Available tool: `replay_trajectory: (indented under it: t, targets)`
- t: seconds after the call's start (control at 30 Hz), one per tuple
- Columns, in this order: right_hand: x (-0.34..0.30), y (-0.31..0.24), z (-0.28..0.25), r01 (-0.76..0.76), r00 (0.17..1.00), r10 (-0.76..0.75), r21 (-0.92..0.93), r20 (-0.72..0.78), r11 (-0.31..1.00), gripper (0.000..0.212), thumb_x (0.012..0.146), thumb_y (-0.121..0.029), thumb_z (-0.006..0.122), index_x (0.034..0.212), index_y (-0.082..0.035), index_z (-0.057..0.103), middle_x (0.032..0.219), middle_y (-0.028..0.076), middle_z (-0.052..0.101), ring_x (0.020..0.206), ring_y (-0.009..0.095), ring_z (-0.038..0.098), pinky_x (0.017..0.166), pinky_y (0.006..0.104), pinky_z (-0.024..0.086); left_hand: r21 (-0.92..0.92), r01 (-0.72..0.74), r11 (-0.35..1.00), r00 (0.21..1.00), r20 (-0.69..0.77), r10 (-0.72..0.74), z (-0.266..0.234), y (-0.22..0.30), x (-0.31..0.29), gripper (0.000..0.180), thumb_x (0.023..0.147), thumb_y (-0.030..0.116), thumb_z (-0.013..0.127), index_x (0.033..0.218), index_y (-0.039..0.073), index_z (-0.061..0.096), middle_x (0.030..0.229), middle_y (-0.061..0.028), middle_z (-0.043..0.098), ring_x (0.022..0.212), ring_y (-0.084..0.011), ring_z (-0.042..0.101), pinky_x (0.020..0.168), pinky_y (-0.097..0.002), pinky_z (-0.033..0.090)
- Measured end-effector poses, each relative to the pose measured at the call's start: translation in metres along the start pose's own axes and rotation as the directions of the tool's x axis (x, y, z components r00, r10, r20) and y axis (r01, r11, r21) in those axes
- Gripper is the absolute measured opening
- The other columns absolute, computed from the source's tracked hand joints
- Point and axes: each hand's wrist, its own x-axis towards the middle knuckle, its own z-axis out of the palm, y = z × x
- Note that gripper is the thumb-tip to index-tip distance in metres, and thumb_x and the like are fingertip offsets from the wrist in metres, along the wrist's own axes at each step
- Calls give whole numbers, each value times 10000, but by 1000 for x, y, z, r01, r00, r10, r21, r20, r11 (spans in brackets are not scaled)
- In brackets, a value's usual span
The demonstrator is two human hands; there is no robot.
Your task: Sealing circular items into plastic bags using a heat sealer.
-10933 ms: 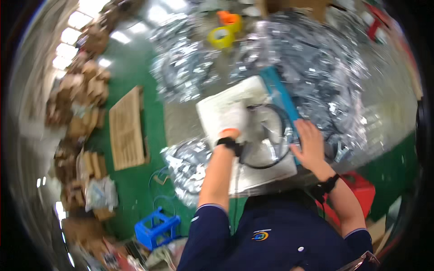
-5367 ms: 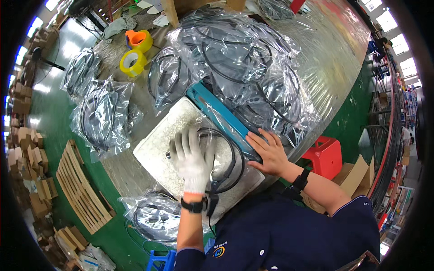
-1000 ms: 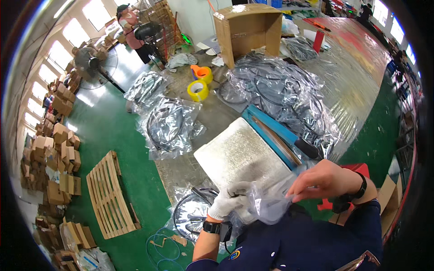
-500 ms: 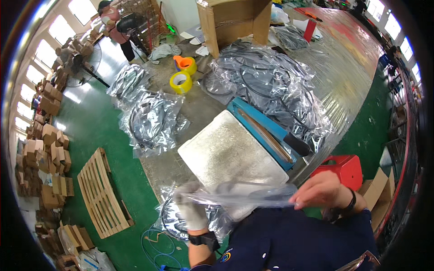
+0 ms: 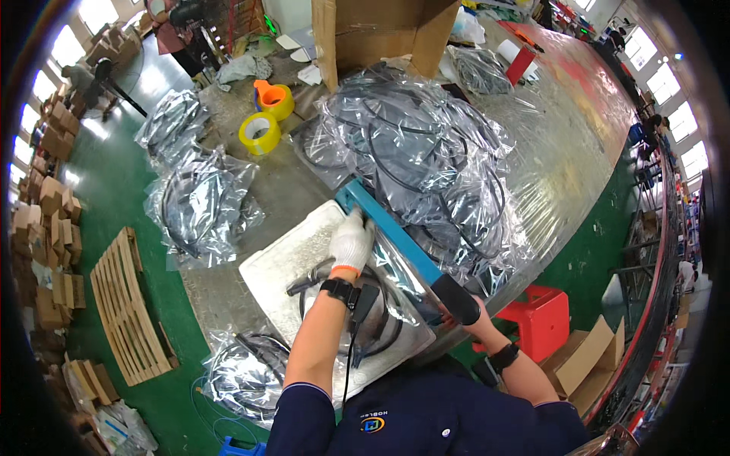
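A clear plastic bag [image 5: 403, 292] with a coiled black cable [image 5: 391, 327] in it lies over the white foam board [image 5: 285, 258]. Its upper edge runs along the blue bar sealer [image 5: 395, 232], which has a black handle [image 5: 456, 300]. My left hand [image 5: 352, 242], in a white knitted glove, is closed on one end of that edge, close against the sealer's far end; its fingertips are partly hidden. At the bag's other end, just below the handle, is my bare right hand [image 5: 477, 325], fingers bent at the bag's corner and partly covered by the handle.
A heap of bagged cables [image 5: 418, 144] lies behind the sealer, with other bagged cables [image 5: 201, 201] at left and front. Yellow tape rolls [image 5: 260, 134] and an open carton [image 5: 388, 38] stand farther back. A red stool [image 5: 536, 319] is at right, a wooden pallet [image 5: 129, 304] on the floor at left.
Both hands have moved up and away from my body with the bag, bringing its edge to the sealer. The bag now lies across the foam board. My view has shifted rightward.
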Motion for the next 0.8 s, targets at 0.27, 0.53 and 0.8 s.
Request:
replay_trajectory:
  t: [0.27, 0.53, 0.8]
  targets:
    - [-4, -211, -24, 573, 812, -547, -461, 203, 678, 586, 869, -371, 712, 1325, -42, 551, 1262, 147, 617, 1148, 349, 578, 982, 433, 440, 4, 24, 1000, 974, 224, -24, -33, -28, -11, 368, 904, 413, 616, 1092, 105, 692, 982, -153, 720, 933, -342, 684, 832, -417, 519]
    - [15, -107, 42, 496, 818, -455, -833, 352, 247, 780, 835, -411, 703, 1495, -129, 400, 1551, 34, 383, 1407, 301, 362, 1114, 471, 304, 58, 64, 996, 998, -3, -64, -26, -24, -5, 299, 933, 381, 587, 1085, 149, 698, 946, -152, 714, 919, -352, 675, 827, -433, 519]
    - [19, -102, 37, 487, 826, -465, -820, 319, 303, 816, 794, -495, 707, 1487, -161, 432, 1558, 5, 386, 1418, 274, 351, 1113, 437, 286, 403, -338, 851, 857, -242, 455, -34, -61, -117, 668, 863, 360, 659, 1396, 11, 461, 1387, -211, 525, 1281, -438, 463, 1121, -583, 293]
